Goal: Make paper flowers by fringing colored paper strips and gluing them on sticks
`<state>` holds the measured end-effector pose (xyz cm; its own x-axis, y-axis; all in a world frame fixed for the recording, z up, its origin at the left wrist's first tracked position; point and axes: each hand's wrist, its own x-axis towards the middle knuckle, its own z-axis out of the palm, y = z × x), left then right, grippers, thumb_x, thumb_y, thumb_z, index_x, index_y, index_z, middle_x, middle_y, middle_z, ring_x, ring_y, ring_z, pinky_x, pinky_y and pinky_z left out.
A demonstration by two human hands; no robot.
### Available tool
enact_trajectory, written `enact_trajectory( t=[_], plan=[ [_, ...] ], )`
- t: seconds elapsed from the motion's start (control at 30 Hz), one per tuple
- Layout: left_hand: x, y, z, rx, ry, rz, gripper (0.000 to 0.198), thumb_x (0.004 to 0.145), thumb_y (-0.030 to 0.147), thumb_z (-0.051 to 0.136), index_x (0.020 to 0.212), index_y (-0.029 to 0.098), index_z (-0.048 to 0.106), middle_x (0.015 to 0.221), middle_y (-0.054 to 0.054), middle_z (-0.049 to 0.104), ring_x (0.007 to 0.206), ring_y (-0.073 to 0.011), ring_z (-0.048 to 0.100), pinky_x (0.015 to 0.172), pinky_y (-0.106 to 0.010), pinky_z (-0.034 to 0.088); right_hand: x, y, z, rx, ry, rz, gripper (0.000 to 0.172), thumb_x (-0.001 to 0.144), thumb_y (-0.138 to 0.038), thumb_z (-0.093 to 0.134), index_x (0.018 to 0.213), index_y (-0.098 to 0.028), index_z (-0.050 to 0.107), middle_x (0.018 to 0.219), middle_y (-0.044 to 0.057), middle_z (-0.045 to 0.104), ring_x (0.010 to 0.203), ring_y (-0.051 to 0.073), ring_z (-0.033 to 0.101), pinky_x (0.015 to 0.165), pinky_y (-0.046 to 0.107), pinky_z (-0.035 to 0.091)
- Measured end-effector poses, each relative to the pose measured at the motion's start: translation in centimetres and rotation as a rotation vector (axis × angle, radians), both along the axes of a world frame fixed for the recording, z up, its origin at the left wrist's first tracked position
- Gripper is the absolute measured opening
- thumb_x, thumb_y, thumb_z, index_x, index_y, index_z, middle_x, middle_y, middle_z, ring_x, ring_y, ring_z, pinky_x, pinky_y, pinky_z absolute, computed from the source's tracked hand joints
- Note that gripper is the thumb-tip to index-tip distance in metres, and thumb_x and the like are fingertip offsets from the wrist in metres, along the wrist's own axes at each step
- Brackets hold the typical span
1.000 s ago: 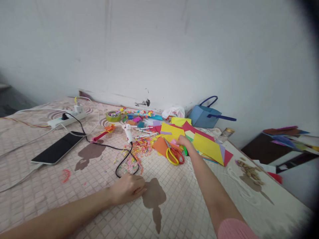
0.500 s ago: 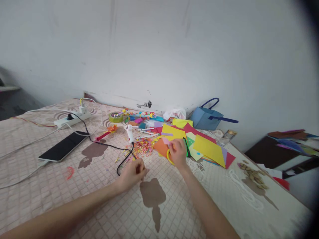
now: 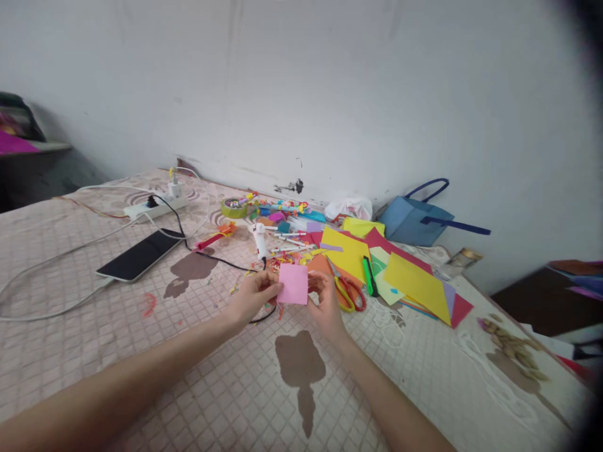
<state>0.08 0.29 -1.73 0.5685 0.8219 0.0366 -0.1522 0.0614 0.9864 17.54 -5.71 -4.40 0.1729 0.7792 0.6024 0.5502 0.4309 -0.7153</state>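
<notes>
A small square of pink paper [image 3: 293, 284] is held up above the table between my two hands. My left hand [image 3: 258, 294] pinches its left edge between thumb and fingers. At the opposite edge, my right hand [image 3: 325, 304] has its thumb and curled fingers on the paper. Just right of that hand lie scissors [image 3: 347, 294] with red and yellow handles and a green utility knife [image 3: 369, 276]. Behind the paper stands a white glue gun [image 3: 259, 242], its black cord running partly under my left hand.
Coloured paper sheets [image 3: 417, 285] pile up at right, before a blue bag [image 3: 414, 220]. Paper scraps and white sticks [image 3: 289, 238] spread behind my hands. At left lie a black-screened tablet [image 3: 141, 254], a power strip [image 3: 155, 207] and loose cables. White string [image 3: 494, 383] lies at right.
My right hand has brought the pink paper left and down from near the scissors to my left hand, which now grips it too. The view has shifted slightly left.
</notes>
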Motion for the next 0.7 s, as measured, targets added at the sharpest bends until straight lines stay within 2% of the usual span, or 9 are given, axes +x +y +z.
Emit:
enact_trajectory(
  t=[0.1, 0.23, 0.3, 0.37, 0.5, 0.57, 0.7],
  plan=[
    [0.0, -0.2, -0.1, 0.008, 0.013, -0.035, 0.027, 0.072, 0.038, 0.064, 0.076, 0.015, 0.051, 0.066, 0.002, 0.052, 0.058, -0.0095, 0.050, 0.054, -0.021, 0.041, -0.1, 0.0, -0.4, 0.006, 0.088, 0.109, 0.034, 0.074, -0.014, 0.056, 0.106, -0.024, 0.050, 0.100, 0.005, 0.057, 0.089, 0.019, 0.057, 0.077, 0.032, 0.047],
    [0.0, -0.7, -0.1, 0.127, -0.042, -0.073, 0.029, 0.081, 0.031, 0.051, 0.106, 0.017, 0.046, 0.074, 0.001, 0.055, 0.062, -0.0105, 0.052, 0.056, -0.022, 0.042, -0.2, -0.4, -0.3, 0.004, 0.097, 0.086, 0.017, 0.074, -0.011, 0.055, 0.086, -0.022, 0.059, 0.087, 0.003, 0.059, 0.085, 0.019, 0.057, 0.079, 0.032, 0.045],
    [-0.1, -1.0, -0.1, 0.261, -0.063, -0.090, 0.035, 0.082, 0.023, 0.048, 0.116, 0.019, 0.041, 0.083, -0.002, 0.058, 0.069, -0.0117, 0.054, 0.060, -0.022, 0.043, -0.3, -0.7, -0.3, 0.004, 0.109, 0.080, 0.018, 0.074, -0.010, 0.054, 0.085, -0.022, 0.060, 0.085, 0.003, 0.060, 0.083, 0.018, 0.057, 0.077, 0.031, 0.045],
    [-0.1, -1.2, -0.3, 0.368, -0.067, -0.110, 0.038, 0.081, 0.017, 0.048, 0.118, 0.019, 0.040, 0.093, -0.006, 0.058, 0.076, -0.0130, 0.056, 0.064, -0.023, 0.044, -0.4, -0.8, -0.2, 0.010, 0.125, 0.083, 0.020, 0.073, -0.008, 0.055, 0.086, -0.022, 0.061, 0.086, 0.002, 0.061, 0.083, 0.018, 0.057, 0.076, 0.030, 0.045],
    [-0.1, -1.2, -0.8, 0.444, -0.065, -0.117, 0.047, 0.079, 0.012, 0.052, 0.122, 0.020, 0.036, 0.099, -0.008, 0.057, 0.079, -0.0143, 0.057, 0.067, -0.026, 0.045, -0.6, -1.1, 0.0, -0.002, 0.185, 0.079, 0.021, 0.072, -0.008, 0.057, 0.086, -0.022, 0.062, 0.086, 0.002, 0.061, 0.084, 0.018, 0.058, 0.076, 0.029, 0.045],
    [-0.1, -1.2, -1.1, 0.478, -0.030, -0.079, 0.042, 0.078, 0.012, 0.055, 0.117, 0.019, 0.041, 0.097, -0.007, 0.058, 0.081, -0.0148, 0.057, 0.070, -0.027, 0.045, -0.7, -1.2, 0.1, -0.028, 0.212, 0.079, 0.017, 0.073, -0.011, 0.059, 0.086, -0.022, 0.062, 0.085, 0.002, 0.061, 0.083, 0.018, 0.057, 0.075, 0.029, 0.045],
    [-0.1, -0.9, -1.8, 0.488, 0.031, -0.025, 0.007, 0.081, 0.020, 0.056, 0.086, 0.015, 0.056, 0.085, -0.005, 0.057, 0.077, -0.0142, 0.055, 0.069, -0.026, 0.044, -1.1, -1.3, 0.3, -0.090, 0.273, 0.108, 0.003, 0.077, -0.021, 0.063, 0.080, -0.020, 0.061, 0.079, 0.001, 0.059, 0.077, 0.016, 0.056, 0.071, 0.027, 0.045]
  ],
)
